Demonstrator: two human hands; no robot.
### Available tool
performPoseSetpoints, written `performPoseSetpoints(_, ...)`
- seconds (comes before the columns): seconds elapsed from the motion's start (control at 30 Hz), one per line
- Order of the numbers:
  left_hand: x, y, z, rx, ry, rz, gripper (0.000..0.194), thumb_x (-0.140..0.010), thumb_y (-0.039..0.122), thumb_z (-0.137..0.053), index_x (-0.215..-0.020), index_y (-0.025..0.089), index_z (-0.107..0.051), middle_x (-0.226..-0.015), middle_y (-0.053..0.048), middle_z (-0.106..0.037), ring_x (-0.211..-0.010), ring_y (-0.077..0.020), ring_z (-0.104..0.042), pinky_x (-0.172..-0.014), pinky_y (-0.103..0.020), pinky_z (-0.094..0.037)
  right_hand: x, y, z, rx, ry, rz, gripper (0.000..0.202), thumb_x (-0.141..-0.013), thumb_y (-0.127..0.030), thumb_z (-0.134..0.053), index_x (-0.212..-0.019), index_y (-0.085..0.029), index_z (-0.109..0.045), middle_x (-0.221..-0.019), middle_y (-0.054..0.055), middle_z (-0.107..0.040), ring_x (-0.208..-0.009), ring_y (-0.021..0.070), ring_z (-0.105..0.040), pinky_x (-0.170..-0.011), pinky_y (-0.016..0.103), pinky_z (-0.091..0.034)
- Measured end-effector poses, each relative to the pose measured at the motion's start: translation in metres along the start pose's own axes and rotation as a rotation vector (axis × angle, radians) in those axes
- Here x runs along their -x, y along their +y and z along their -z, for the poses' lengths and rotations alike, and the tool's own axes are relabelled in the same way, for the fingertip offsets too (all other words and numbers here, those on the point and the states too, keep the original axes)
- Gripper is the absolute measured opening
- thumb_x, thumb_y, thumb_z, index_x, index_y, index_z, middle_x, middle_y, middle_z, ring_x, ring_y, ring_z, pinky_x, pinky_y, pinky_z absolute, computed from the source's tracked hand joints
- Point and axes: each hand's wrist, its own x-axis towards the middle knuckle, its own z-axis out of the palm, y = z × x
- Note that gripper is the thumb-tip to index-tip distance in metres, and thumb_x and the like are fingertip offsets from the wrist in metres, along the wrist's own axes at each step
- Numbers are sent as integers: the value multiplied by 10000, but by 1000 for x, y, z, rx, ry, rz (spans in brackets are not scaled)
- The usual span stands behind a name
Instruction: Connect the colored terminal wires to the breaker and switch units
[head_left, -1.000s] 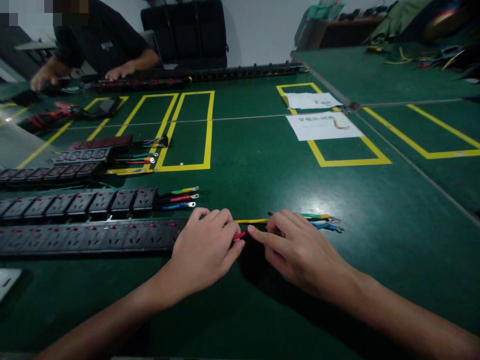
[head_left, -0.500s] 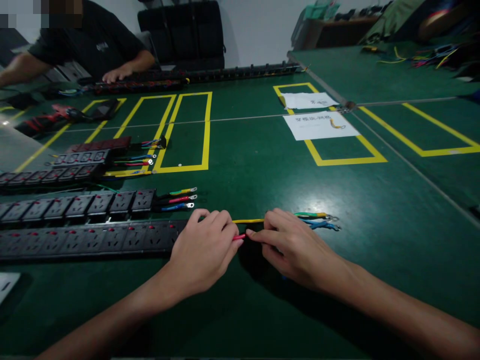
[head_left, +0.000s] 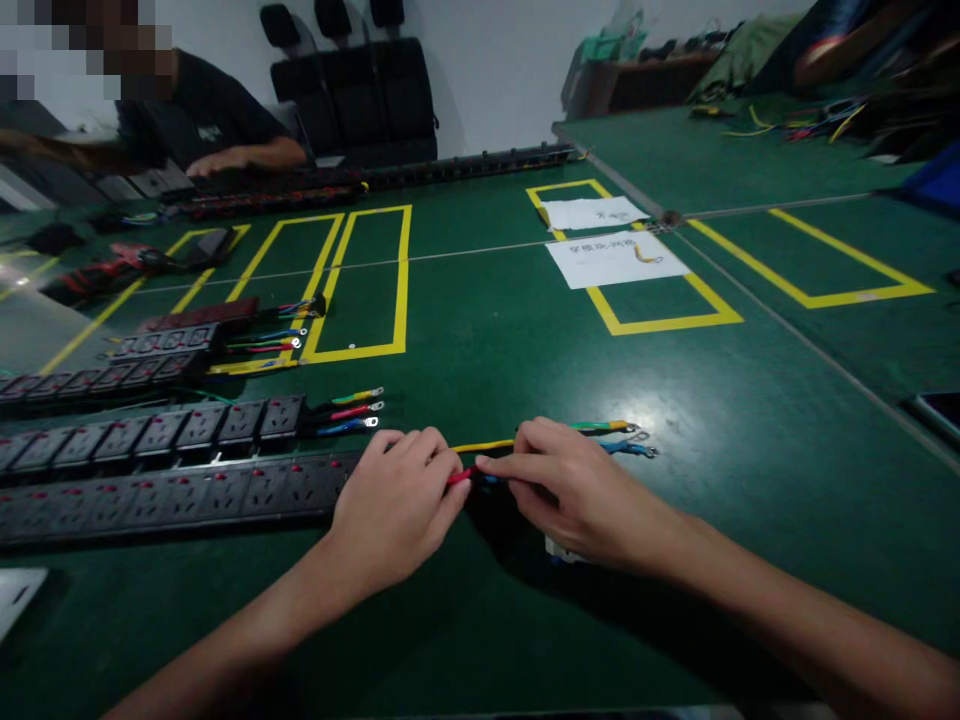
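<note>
My left hand (head_left: 397, 505) is closed around a red wire (head_left: 460, 477), which pokes out between thumb and forefinger. It lies over the right end of a long black socket strip (head_left: 187, 497). My right hand (head_left: 574, 490) is closed in a pinch just beyond the wire's tip, at a small dark piece I cannot make out. Behind both hands runs a yellow wire (head_left: 484, 446). Past my right hand, green-yellow and blue wires (head_left: 630, 448) end in ring lugs. Beneath that palm a white and blue object (head_left: 561, 551) shows only in part.
Another socket strip (head_left: 199, 425) with lugged wires (head_left: 356, 411) lies behind. Shorter strips (head_left: 169, 341) stand farther back left. Two paper sheets (head_left: 615, 265) lie on the green table near yellow tape frames. A co-worker's hand (head_left: 217, 162) rests across the table; a phone-like object (head_left: 937, 415) sits right.
The whole view has shifted slightly. My hands stay close together at the red wire's end, where a dark bit now shows between them. More of the white and blue object appears under my right hand.
</note>
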Motion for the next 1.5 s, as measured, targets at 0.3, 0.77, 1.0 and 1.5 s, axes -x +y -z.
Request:
performPoseSetpoints(0.3,3,-2,-1,88,86,0,167,-1014,269,-521,-1137,194,-604,-1027,-42,-658,-924,-232,-593,-824,-392,-365,-1,3,14,-54,104,-32,304,-941,-105,-483,-1135,-145,-714,-901,82,-598,-842,208,-550,-694,320,-434)
performPoseSetpoints(0.77,7,-7,-6,116,176,-83,145,-1022,229,-543,-1097,230,-667,-997,-11,-688,-895,-208,-595,-833,-387,-359,4,14,40,154,-30,-62,224,-977,-191,-544,-1071,-179,-746,-899,75,-664,-820,203,-609,-699,316,-430)
performPoseSetpoints(1.0,15,-2,0,-25,273,-162,258,-1010,174,-519,-1225,192,-661,-1059,-47,-706,-942,-241,-612,-838,-419,-396,27,15,70,173,-153,-92,340,-951,-399,-658,-1242,-226,-691,-1003,79,-687,-862,221,-643,-723,330,-477)
performPoseSetpoints(1.5,-13,-21,16,195,47,-274,248,-996,215,-547,-1167,237,-725,-1047,-45,-708,-947,-183,-667,-781,-267,-503,78,-1,31,106,-10,-129,535,-799,-294,-711,-1310,-188,-593,-1221,129,-644,-1069,292,-584,-914,479,-504)
